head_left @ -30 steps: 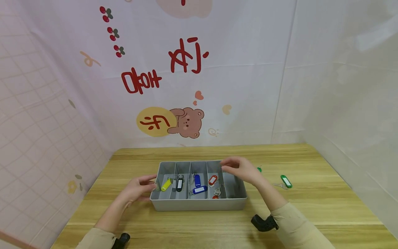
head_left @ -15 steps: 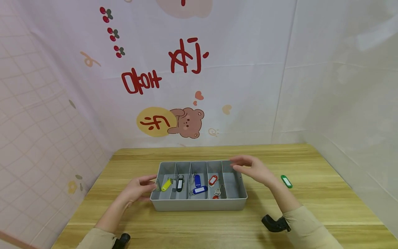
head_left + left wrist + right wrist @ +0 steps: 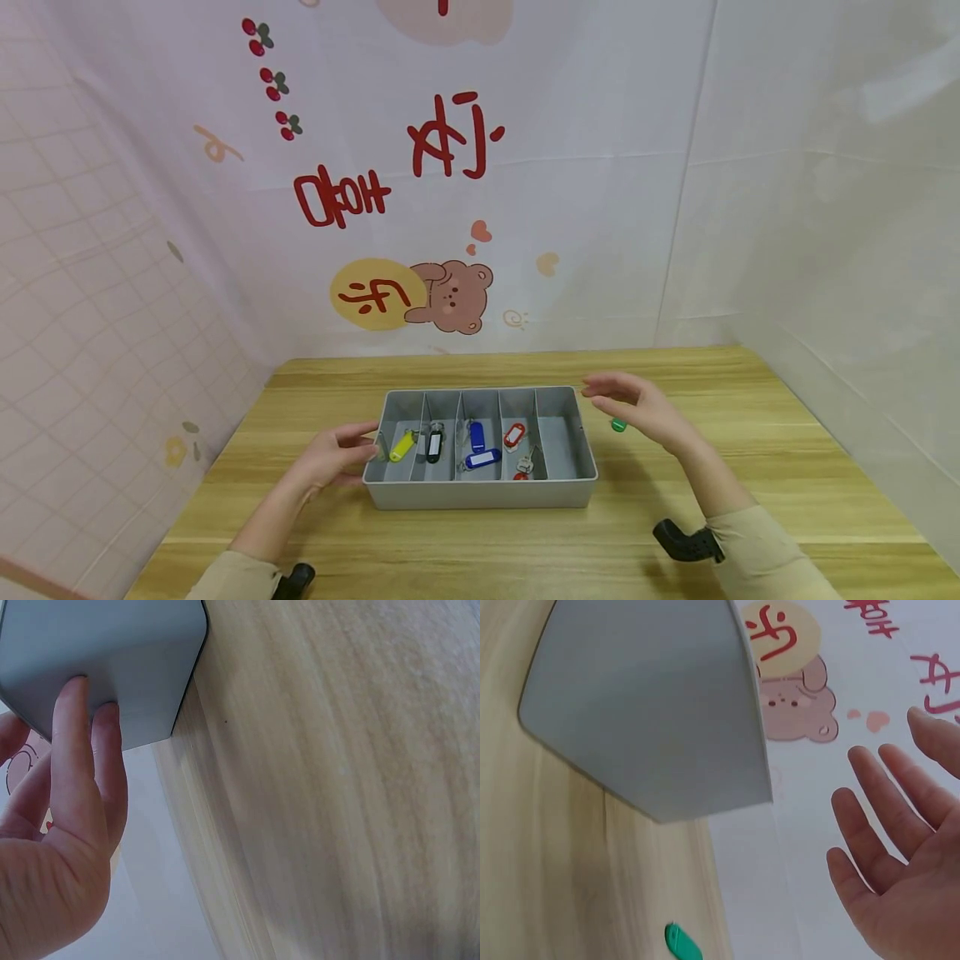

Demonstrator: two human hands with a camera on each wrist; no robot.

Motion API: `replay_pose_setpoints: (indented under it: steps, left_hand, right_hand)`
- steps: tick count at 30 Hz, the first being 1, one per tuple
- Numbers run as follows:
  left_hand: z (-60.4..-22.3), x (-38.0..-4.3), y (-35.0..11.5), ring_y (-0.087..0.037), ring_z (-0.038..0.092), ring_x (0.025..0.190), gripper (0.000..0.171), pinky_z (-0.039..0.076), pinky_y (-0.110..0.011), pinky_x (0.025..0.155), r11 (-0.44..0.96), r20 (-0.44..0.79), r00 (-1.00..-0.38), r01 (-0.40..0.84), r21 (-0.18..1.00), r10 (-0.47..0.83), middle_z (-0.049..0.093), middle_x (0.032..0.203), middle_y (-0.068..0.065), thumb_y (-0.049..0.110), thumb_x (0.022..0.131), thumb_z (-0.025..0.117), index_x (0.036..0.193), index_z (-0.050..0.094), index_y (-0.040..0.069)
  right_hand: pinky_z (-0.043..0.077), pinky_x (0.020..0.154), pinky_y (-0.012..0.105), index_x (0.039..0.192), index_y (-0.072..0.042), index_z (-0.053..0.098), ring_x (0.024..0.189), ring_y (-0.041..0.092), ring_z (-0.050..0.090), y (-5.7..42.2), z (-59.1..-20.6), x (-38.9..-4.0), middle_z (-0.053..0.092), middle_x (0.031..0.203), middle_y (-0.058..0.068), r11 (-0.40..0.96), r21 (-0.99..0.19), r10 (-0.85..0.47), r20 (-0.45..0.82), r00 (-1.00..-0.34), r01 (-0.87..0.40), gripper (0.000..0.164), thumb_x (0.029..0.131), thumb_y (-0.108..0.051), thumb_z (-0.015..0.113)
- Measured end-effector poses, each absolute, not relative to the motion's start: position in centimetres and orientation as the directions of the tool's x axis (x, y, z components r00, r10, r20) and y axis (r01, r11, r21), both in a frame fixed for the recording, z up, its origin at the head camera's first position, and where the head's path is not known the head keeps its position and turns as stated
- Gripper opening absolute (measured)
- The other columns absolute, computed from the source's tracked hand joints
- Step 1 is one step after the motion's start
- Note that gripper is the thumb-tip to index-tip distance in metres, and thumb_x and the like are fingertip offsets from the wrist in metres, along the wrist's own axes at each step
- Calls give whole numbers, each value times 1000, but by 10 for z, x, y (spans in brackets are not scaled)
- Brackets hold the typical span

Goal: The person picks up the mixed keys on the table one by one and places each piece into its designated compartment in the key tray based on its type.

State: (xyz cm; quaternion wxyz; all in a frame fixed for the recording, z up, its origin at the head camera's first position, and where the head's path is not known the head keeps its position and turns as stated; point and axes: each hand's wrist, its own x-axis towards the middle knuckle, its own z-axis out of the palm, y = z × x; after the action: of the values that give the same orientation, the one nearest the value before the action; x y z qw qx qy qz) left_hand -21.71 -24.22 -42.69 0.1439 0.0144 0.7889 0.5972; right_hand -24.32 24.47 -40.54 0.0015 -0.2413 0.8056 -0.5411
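Note:
A grey divided tray (image 3: 480,495) stands on the table, with key tags in its compartments. In order from the left come a yellow key tag (image 3: 402,446), a black one (image 3: 434,444) and two blue ones (image 3: 482,457). The fourth compartment holds a red key tag (image 3: 514,436), a key (image 3: 525,463) and another red piece. Fingertips of my left hand (image 3: 335,457) touch the tray's left end wall, seen from outside in the left wrist view. My right hand (image 3: 637,408) hovers, holding nothing, right of the tray. Below it lies a green key tag (image 3: 682,942), partly hidden in the head view.
The rightmost compartment (image 3: 564,442) of the tray shows a bare floor. A wooden table (image 3: 465,550) carries the tray. White printed cloth (image 3: 600,208) hangs behind and at both sides. Black wrist mounts (image 3: 682,542) sit at both sleeves.
My right hand has moved right, from over the tray's rightmost compartment to beside the tray. A green key tag at the right is now out of sight near my forearm. My left hand stays put.

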Motion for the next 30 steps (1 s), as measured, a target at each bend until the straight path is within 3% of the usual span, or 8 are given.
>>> replay_pose_setpoints:
  steps: [5,12,19,30]
  left_hand:
    - [-427,-217,-242,-29,63,98,60,60,-45,74,281,-214,-958,-155,947,193,57,121,-23,7,93,68,146,42,-6]
    - [-427,-217,-243,-28,64,97,60,60,-45,73,280,-208,-958,-148,948,196,58,119,-21,7,93,68,146,41,-7]
    - [-427,-216,-242,-28,64,97,59,60,-44,72,279,-212,-957,-153,948,196,58,119,-21,8,94,68,146,42,-6]
    - [-428,-217,-243,-28,64,97,59,60,-44,72,279,-207,-959,-148,949,196,58,119,-21,6,94,67,145,42,-7]
  right_hand:
    - [52,87,24,133,-3,59,109,18,62,258,-412,-245,64,126,18,319,-860,-369,275,-888,-399,36,98,-13,63]
    - [50,90,22,136,-3,56,113,28,60,276,-417,-245,61,130,19,331,-862,-363,259,-895,-384,39,99,-14,62]
    - [50,89,19,136,2,54,113,8,59,294,-422,-242,58,131,24,342,-848,-360,279,-890,-405,38,100,-9,60]
    - [47,89,15,139,-4,54,113,2,56,321,-427,-233,58,134,20,418,-821,-322,265,-909,-388,41,99,-12,61]
